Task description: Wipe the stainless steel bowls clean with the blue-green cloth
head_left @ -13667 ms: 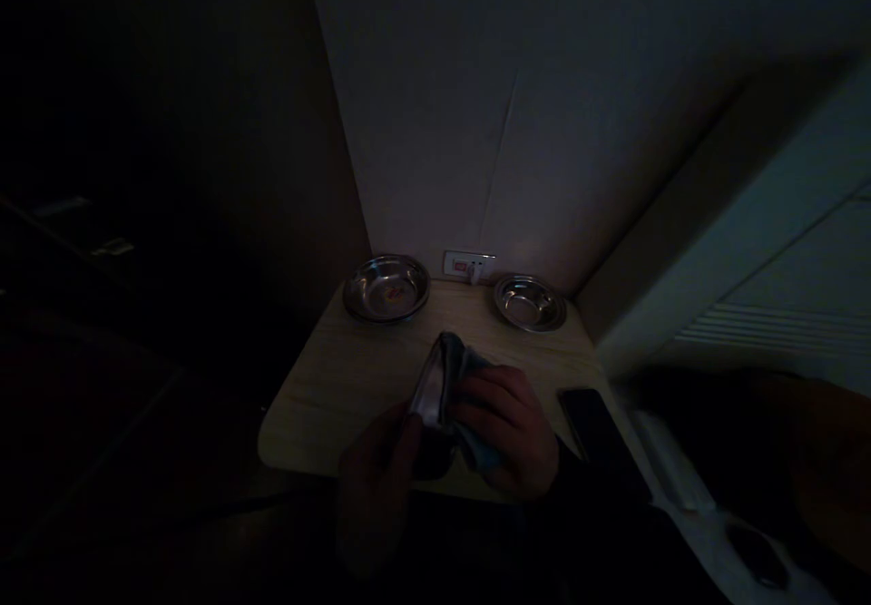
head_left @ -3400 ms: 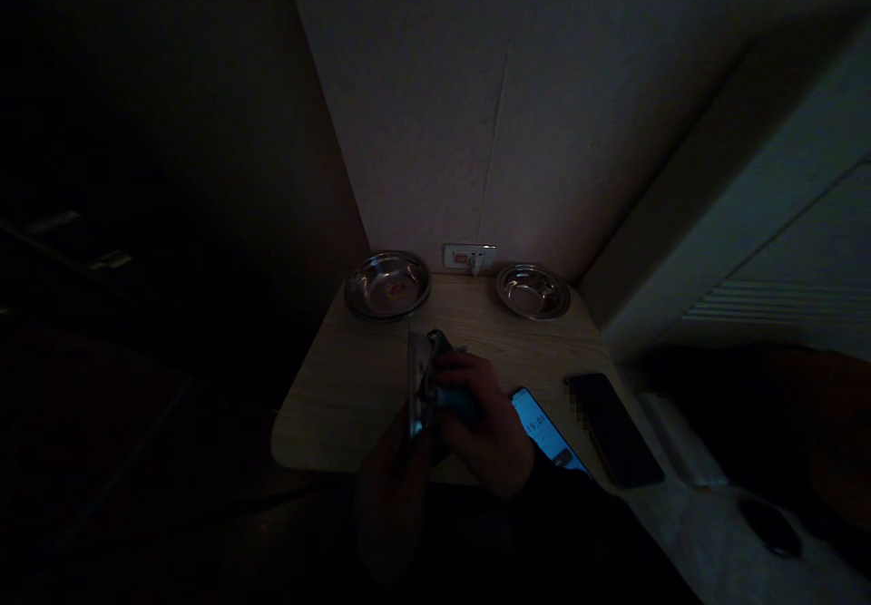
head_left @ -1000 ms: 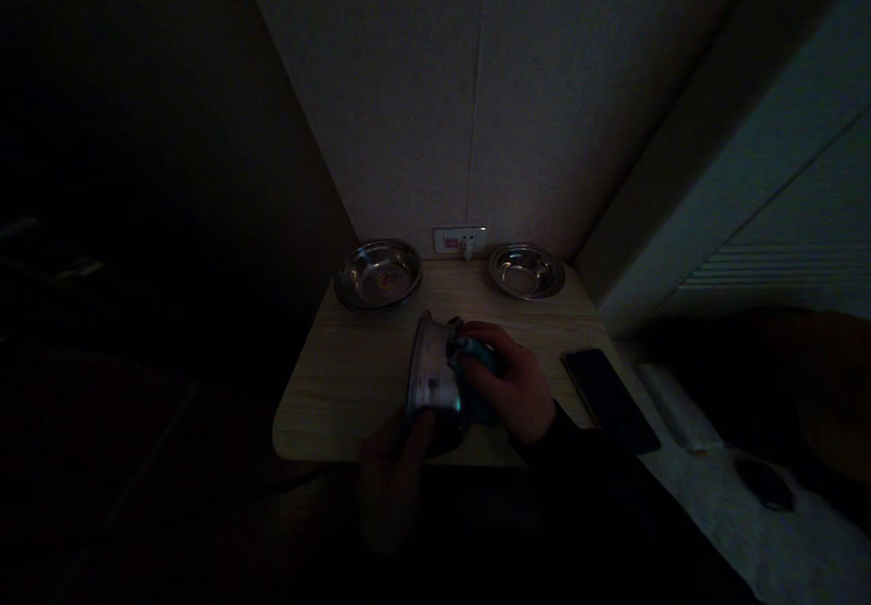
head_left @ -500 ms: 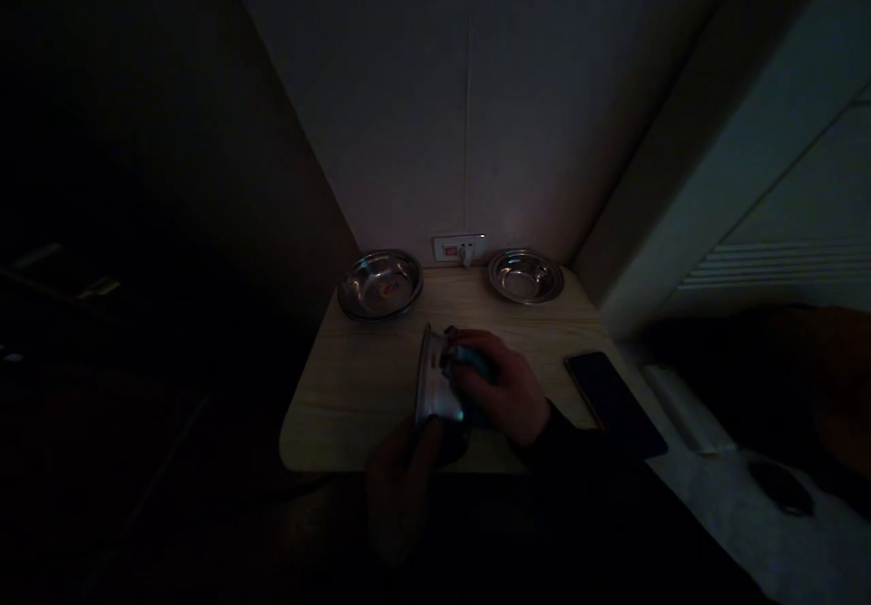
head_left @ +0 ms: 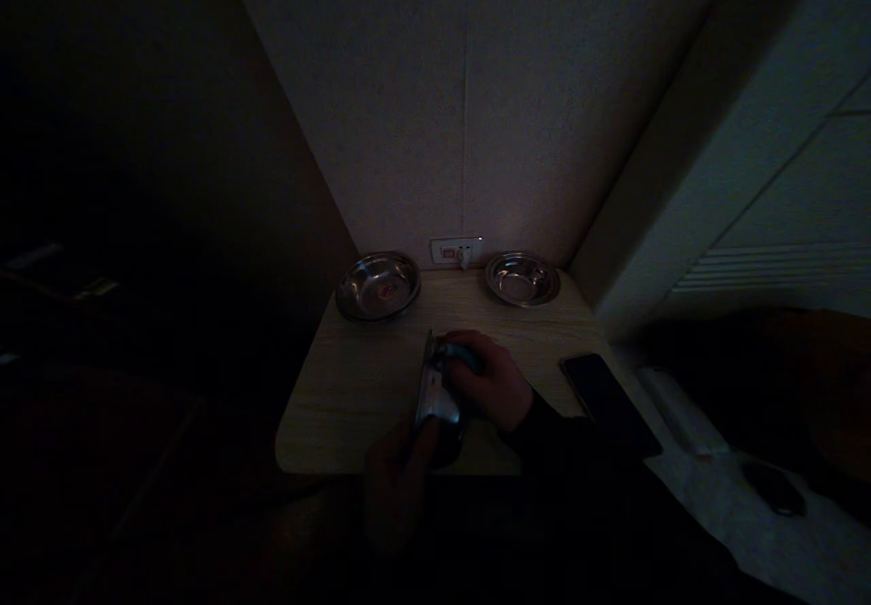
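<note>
Dim light leaves much in shadow. A shiny metal bowl (head_left: 437,398) is tipped on its side over the front half of the small table (head_left: 340,378). My left hand (head_left: 396,471) grips its lower rim, thumb on the outer wall. Against that wall my right hand (head_left: 495,382) presses a blue-green thing (head_left: 466,356), soft-looking like a cloth or sponge; its exact kind is unclear. Fingers hide much of it, and the bowl's inside faces away to the left.
At the back left corner stands a metal bowl (head_left: 378,287) with a sticker inside; another metal bowl (head_left: 523,278) is at the back right. A phone (head_left: 609,404) lies at the right edge. Above the table is a wall socket (head_left: 456,250) with a plug.
My right hand and the blue-green thing have shifted slightly left along the bowl's wall. The left hand keeps its hold, and the view has moved a little.
</note>
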The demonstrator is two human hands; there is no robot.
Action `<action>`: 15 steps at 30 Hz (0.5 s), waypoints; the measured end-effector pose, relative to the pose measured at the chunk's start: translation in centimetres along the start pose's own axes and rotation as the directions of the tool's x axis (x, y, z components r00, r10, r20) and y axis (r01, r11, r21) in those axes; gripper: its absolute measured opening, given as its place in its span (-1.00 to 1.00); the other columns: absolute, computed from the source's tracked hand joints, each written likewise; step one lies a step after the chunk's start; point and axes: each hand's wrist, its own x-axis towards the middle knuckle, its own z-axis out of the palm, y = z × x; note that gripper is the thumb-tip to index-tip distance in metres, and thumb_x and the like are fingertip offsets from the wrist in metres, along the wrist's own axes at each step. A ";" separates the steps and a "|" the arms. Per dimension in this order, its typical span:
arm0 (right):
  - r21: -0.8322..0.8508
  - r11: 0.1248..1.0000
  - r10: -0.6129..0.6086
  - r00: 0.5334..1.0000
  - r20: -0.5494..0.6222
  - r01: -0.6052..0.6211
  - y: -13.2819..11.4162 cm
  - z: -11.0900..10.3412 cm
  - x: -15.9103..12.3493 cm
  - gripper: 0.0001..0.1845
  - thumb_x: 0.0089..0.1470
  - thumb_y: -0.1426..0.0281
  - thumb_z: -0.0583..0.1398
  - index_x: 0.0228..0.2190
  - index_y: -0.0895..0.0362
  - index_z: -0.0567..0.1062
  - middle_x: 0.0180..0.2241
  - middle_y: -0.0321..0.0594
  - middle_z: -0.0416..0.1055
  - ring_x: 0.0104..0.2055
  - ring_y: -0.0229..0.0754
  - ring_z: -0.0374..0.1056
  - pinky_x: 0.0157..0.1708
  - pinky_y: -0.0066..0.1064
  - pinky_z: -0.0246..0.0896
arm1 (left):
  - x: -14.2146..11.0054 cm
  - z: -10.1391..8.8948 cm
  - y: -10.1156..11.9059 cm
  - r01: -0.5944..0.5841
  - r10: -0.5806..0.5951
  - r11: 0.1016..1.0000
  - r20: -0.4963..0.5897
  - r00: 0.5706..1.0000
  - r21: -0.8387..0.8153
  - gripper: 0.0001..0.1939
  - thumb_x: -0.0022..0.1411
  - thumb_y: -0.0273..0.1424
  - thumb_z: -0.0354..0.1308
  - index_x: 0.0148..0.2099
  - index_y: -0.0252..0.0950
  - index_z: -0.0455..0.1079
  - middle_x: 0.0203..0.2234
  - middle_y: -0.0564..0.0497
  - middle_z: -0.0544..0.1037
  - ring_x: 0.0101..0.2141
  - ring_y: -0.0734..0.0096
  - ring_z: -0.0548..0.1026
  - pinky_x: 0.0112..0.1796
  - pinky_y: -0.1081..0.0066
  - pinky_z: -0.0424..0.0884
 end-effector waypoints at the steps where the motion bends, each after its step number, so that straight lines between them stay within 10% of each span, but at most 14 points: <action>1: 0.000 1.000 -0.021 1.000 0.001 0.021 0.0 0.1 -0.1 -0.72 -0.09 0.49 0.16 -0.28 0.04 0.52 -0.21 -0.19 0.45 -0.11 -0.10 0.32 -0.04 -0.17 0.18 | 0.1 -0.1 0.1 0.000 0.000 1.000 0.003 1.000 0.007 -0.65 -0.02 -0.13 0.21 -0.40 -0.35 0.54 -0.52 -0.04 0.60 -0.43 0.21 0.54 -0.42 0.41 0.45; 5: 0.005 0.996 -0.087 0.996 -0.017 0.087 0.4 0.1 0.4 -0.73 -0.14 0.47 0.21 -0.30 0.04 0.53 -0.16 -0.17 0.45 -0.05 -0.07 0.30 -0.01 -0.17 0.16 | 0.4 -0.6 0.2 -0.016 0.013 0.998 0.049 0.999 0.056 -0.64 -0.02 -0.12 0.21 -0.37 -0.34 0.55 -0.51 -0.05 0.60 -0.41 0.19 0.55 -0.40 0.39 0.44; 15: 0.473 0.830 0.425 0.884 -0.193 -0.296 0.6 -3.0 0.7 -0.63 -0.15 0.12 0.31 -0.33 0.09 0.54 -0.36 -0.23 0.53 -0.31 -0.12 0.42 -0.31 -0.33 0.31 | 0.6 -1.7 -2.4 0.033 -0.050 0.992 -0.129 0.990 -0.126 -0.58 -0.06 -0.09 0.26 -0.24 -0.30 0.51 -0.34 -0.05 0.59 -0.25 0.08 0.52 -0.29 0.31 0.42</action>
